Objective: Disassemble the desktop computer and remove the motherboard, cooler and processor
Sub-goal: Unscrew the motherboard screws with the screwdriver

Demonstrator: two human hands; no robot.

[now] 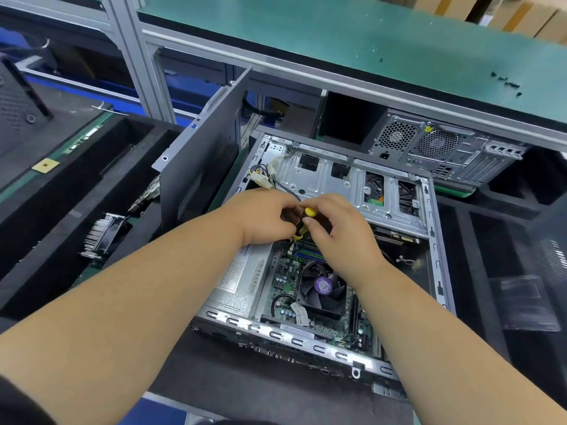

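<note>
An open desktop case [435,240] lies flat in the middle of the bench. Inside it sits the green motherboard [283,280] with a black cooler fan [322,289] bearing a purple sticker. Both hands meet above the board's far end, on a black and yellow screwdriver [302,223] that stands nearly upright. My left hand [260,217] grips its shaft and lower handle. My right hand [337,231] holds the top of the handle with curled fingers. The screwdriver's tip is hidden between the hands. The processor is not visible.
A grey side panel [199,154] stands upright at the case's left. A removed heatsink with fan [102,234] lies on black foam at the left. A second computer [445,151] sits behind, under a green shelf [337,35] with small screws [506,82]. A silver drive cage [337,179] fills the case's far half.
</note>
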